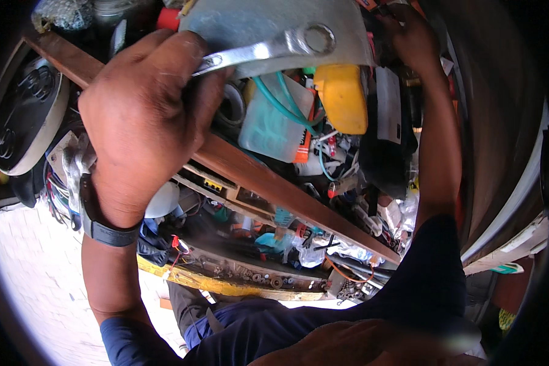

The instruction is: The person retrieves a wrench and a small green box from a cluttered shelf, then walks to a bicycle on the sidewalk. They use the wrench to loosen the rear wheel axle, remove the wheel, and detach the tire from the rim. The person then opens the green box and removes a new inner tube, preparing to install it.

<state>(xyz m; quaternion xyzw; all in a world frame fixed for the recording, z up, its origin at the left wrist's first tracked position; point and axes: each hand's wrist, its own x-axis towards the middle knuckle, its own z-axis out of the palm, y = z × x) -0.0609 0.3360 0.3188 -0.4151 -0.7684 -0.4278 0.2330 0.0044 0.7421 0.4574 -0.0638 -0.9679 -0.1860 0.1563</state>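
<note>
My left hand [140, 116] is closed on a silver combination wrench [262, 50], its ring end to the right, held level in front of a grey translucent panel [268, 21]. At the upper right my right hand [412, 36] reaches into shadowed clutter beside that panel, fingers curled round something I cannot make out. Below the wrench lie a clear container [265, 128] with teal tubing [283, 107] and a yellow plastic object [341, 97].
A brown wooden rail [287, 186] slants across shelves packed with small parts and cables. A black oval item [27, 116] stands at the left. Below runs a yellow-edged ledge [189, 274]. Dark curved panels [488, 134] bound the right side.
</note>
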